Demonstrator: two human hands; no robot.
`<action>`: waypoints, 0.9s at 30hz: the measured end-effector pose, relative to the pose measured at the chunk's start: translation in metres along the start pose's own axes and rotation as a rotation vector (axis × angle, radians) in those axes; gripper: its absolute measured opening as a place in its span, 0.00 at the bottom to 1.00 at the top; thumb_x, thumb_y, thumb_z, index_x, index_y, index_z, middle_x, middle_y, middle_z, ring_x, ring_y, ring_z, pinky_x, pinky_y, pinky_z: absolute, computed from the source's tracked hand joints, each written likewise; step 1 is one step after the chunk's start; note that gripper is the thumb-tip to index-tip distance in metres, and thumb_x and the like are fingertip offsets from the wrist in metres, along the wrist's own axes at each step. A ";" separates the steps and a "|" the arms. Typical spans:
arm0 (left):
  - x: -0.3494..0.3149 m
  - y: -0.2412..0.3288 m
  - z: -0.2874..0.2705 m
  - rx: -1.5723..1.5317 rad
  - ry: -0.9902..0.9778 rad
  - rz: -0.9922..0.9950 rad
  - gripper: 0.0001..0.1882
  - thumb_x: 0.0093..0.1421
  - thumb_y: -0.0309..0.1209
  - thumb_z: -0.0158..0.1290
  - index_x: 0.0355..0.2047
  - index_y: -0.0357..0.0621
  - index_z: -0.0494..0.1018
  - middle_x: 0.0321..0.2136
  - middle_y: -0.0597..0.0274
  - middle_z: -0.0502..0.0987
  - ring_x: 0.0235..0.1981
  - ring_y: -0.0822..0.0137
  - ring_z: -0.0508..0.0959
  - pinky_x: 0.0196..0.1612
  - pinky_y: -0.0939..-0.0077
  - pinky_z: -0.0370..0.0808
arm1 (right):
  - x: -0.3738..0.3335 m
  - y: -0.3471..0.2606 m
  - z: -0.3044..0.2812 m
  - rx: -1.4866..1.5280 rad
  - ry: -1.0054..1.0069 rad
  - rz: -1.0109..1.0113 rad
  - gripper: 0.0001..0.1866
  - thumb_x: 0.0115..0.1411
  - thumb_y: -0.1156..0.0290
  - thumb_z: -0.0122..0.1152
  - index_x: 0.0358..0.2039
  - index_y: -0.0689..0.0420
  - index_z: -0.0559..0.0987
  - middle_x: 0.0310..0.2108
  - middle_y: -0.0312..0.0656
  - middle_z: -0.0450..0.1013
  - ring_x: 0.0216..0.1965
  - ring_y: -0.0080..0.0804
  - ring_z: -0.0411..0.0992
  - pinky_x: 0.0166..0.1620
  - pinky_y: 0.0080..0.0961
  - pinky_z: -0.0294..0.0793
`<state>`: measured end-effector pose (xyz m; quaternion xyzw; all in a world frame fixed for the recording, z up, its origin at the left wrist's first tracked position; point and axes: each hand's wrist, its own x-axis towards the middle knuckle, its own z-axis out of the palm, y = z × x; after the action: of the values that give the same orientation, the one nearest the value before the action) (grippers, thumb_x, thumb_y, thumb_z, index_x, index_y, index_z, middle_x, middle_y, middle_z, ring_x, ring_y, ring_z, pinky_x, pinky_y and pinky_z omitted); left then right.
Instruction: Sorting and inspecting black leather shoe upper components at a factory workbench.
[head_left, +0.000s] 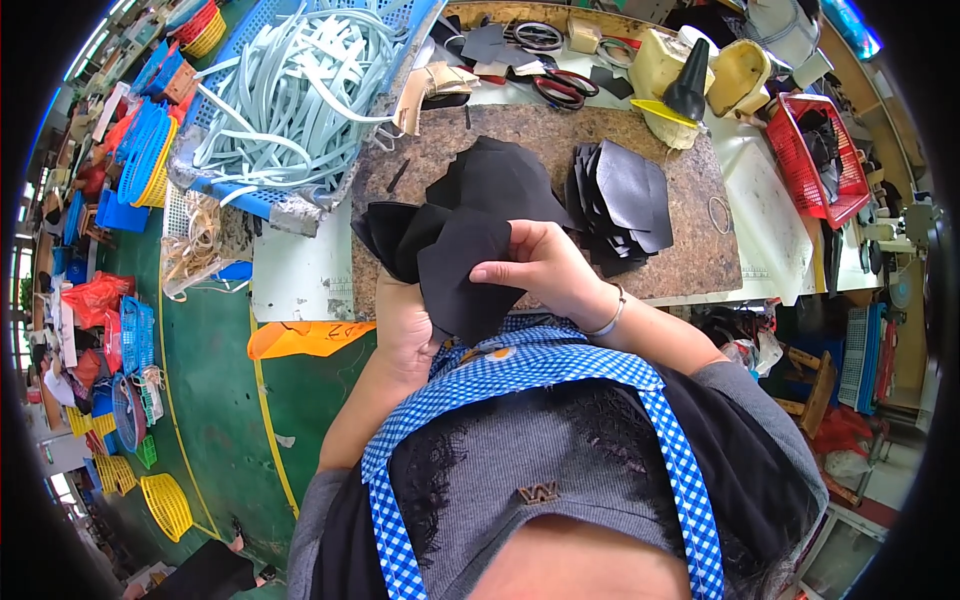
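Near the front edge of the brown work board (690, 270), my left hand (404, 325) holds several black leather-like pieces from below, its fingers mostly hidden behind them. My right hand (545, 268) pinches the edge of the front black piece (455, 265) between thumb and fingers. More dark pieces (385, 228) fan out to the left of that one. Just beyond my hands lies a pile of black pieces (495, 170) on the board. Another overlapping stack of black pieces (630, 195) sits to the right, apart from my right hand.
A blue basket (240, 195) heaped with pale blue strips (300, 90) stands at the back left. Scissors (565, 88) lie behind the board. A black cone-shaped nozzle (688, 80) stands at the back right, with a red basket (845, 185) beyond it.
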<state>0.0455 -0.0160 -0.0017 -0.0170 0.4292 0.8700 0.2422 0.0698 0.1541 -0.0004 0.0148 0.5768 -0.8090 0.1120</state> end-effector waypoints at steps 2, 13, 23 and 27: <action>0.001 -0.002 -0.001 -0.012 0.013 -0.014 0.19 0.54 0.21 0.56 0.48 0.33 0.71 0.43 0.55 0.76 0.40 0.67 0.79 0.42 0.77 0.77 | 0.003 0.005 -0.001 -0.055 0.015 -0.010 0.12 0.51 0.77 0.67 0.37 0.66 0.77 0.34 0.37 0.77 0.36 0.19 0.73 0.42 0.18 0.75; -0.002 0.005 -0.024 0.068 0.033 0.156 0.21 0.51 0.16 0.57 0.47 0.35 0.71 0.43 0.56 0.76 0.43 0.63 0.77 0.48 0.71 0.74 | 0.002 -0.010 -0.005 -0.581 0.098 -0.114 0.14 0.48 0.77 0.70 0.32 0.62 0.74 0.28 0.34 0.76 0.32 0.14 0.72 0.34 0.14 0.72; -0.004 0.031 -0.036 -0.147 0.213 0.083 0.21 0.53 0.19 0.57 0.48 0.34 0.68 0.45 0.53 0.75 0.44 0.58 0.76 0.49 0.65 0.74 | 0.007 -0.035 -0.016 -0.342 0.106 -0.152 0.17 0.51 0.81 0.65 0.41 0.64 0.70 0.38 0.38 0.74 0.40 0.19 0.72 0.43 0.16 0.73; -0.002 0.036 -0.035 -0.044 0.368 0.148 0.21 0.53 0.21 0.58 0.49 0.37 0.69 0.43 0.57 0.75 0.44 0.60 0.76 0.49 0.65 0.74 | 0.029 -0.036 -0.051 -0.352 0.199 -0.130 0.21 0.54 0.78 0.63 0.47 0.67 0.68 0.40 0.41 0.73 0.41 0.25 0.73 0.46 0.22 0.74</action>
<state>0.0254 -0.0618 0.0031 -0.1495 0.4473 0.8768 0.0944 0.0289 0.2080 0.0121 0.0377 0.7173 -0.6957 0.0031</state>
